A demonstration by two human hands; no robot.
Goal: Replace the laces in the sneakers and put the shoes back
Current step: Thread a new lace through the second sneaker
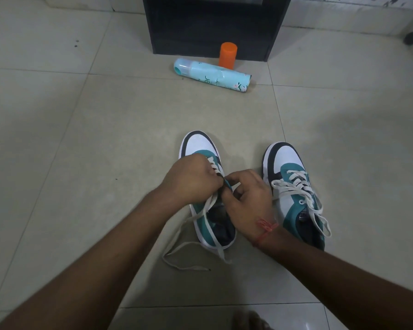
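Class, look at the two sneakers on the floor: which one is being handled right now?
The left sneaker: both hands, left hand and right hand, work at its lace. The right sneaker sits untouched.

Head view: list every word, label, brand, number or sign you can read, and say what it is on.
Light blue spray can lying on the floor: printed lettering, partly turned away and blurred; no whole word reads.
Right-hand sneaker: small tongue label, too small to read.
Orange cap: no text.
Nothing else carries lettering.
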